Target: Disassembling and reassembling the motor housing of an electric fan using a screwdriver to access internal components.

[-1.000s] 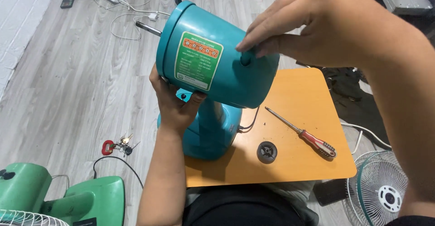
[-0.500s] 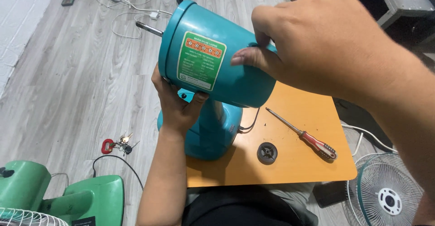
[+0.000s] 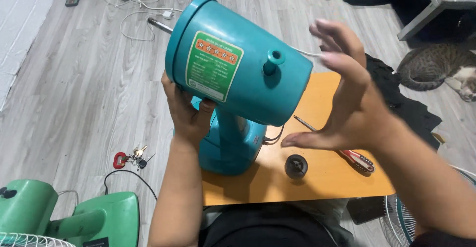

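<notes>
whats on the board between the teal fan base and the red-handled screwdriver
In the head view, a small black round knob lies on the orange board between the teal fan base and the red-handled screwdriver, touching neither.

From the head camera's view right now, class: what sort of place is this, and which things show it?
Probably a home floor used for fan repair: a teal fan motor housing on a low orange table, a screwdriver, a cat resting nearby.

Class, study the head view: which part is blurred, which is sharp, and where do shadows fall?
Head view: the right hand is motion-blurred at its fingertips; the teal fan motor housing and the left hand holding it are sharp; soft shadow lies on the orange board beneath the housing; no strong glare.
</notes>
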